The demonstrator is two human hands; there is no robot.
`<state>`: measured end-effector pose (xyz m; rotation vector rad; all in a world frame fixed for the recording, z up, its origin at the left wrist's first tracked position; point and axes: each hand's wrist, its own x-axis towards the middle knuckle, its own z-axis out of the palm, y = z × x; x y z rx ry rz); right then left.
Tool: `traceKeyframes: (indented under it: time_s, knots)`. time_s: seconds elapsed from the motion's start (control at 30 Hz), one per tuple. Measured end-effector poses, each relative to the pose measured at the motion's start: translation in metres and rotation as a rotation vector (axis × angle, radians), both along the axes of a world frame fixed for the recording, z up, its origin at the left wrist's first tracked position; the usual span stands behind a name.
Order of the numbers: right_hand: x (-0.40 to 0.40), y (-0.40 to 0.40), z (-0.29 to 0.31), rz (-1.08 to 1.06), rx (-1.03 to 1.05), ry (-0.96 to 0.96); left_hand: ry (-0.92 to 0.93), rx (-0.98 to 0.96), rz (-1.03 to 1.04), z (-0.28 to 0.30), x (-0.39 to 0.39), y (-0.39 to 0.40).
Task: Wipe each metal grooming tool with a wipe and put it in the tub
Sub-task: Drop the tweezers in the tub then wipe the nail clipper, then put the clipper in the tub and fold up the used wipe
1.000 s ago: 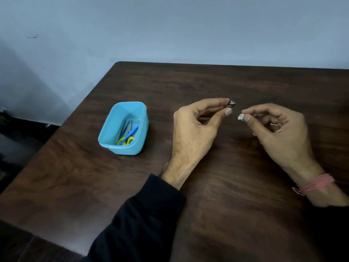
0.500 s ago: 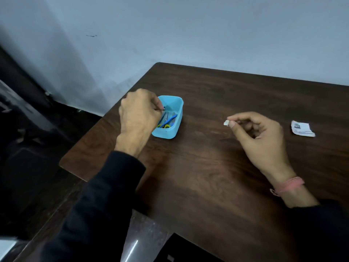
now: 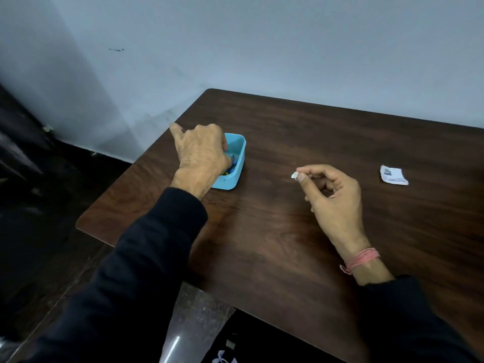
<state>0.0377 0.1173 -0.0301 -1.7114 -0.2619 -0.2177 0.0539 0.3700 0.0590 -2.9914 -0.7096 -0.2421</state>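
Observation:
A light blue tub [image 3: 241, 155] stands near the table's left edge, with blue and yellow-handled tools partly visible inside. My left hand [image 3: 200, 155] reaches over the tub from the left, its fingers curled down into it and its little finger sticking out. The back of the hand hides the fingertips, so I cannot tell whether they hold a tool. My right hand [image 3: 334, 195] hovers over the middle of the table and pinches a small white wipe [image 3: 294, 175] between thumb and forefinger.
A torn white sachet wrapper [image 3: 394, 174] lies on the dark wooden table [image 3: 275, 244] to the right of my right hand. The table's left edge and rounded corner are just beyond the tub, with dark floor below. A pale wall runs behind.
My left hand carried the small metal tool from the table's middle to the tub and dipped its fingers in. The right hand stayed put with the wipe. The camera view shifted left.

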Motion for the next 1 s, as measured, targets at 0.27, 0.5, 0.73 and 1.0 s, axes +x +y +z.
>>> traceKeyframes:
  time_s: [0.27, 0.5, 0.73, 1.0]
  knots:
    - [-0.01, -0.024, 0.02, -0.235, -0.174, -0.247, -0.519, -0.044, -0.319, 0.003, -0.029, -0.025]
    - [-0.031, -0.049, 0.026, -0.418, -0.461, -0.445, -0.57, -0.192, -0.561, -0.024, -0.056, -0.104]
    - [-0.066, -0.083, 0.022, -0.431, -0.535, -0.364, -0.446, -0.238, -0.639, -0.057, -0.081, -0.132]
    - [-0.06, -0.09, 0.028, -0.448, -0.584, -0.267, -0.433, -0.225, -0.665, -0.06, -0.074, -0.143]
